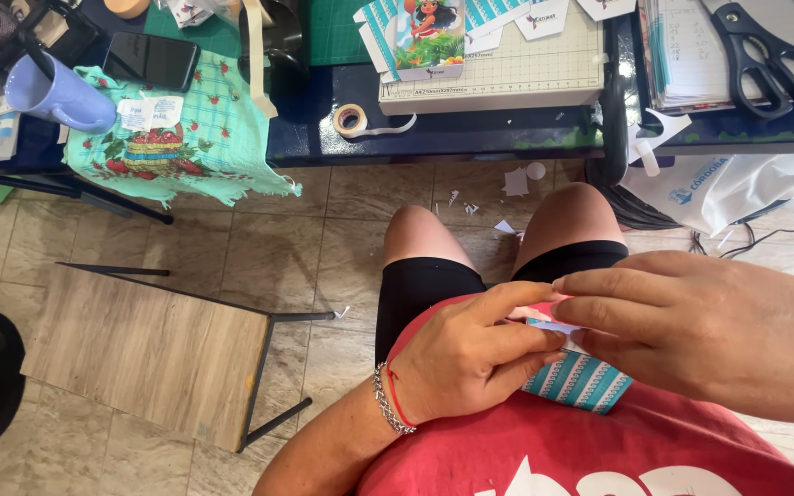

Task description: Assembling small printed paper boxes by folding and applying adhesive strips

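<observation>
Head view, looking down at a seated person's lap. The left hand (470,358), with a chain bracelet (390,400) and a red thread at the wrist, is curled with its fingers drawn together, pinching the upper left edge of a folded teal card piece with white patterned stripes (581,378). The right hand (691,326) comes in from the right, fingers extended and held close together, its fingertips pressing on the top of the same card piece, so that the two hands meet over it. The card piece lies near the viewer, over the lap, against the red shirt (599,450) and just below the black shorts (434,285); its lower right corner shows free of both hands.

Far side: a dark blue table (443,133) carries a paper trimmer with a gridded board (507,78), on which rest printed teal card cut-outs and a picture of a cartoon figure (429,32). A roll of tape (351,119) lies just left of the trimmer. Far left, a teal cloth with fruit print (186,138) hangs over the table edge, with a lilac mug (52,96) and a black phone (151,60) near it. Black-handled scissors (765,55) lie on a stack of papers at far right. A white plastic bag (728,188) hangs below. A small wooden-topped side table (144,354) stands on the tiled floor (232,239) to the left, and paper scraps are scattered between the knees.
</observation>
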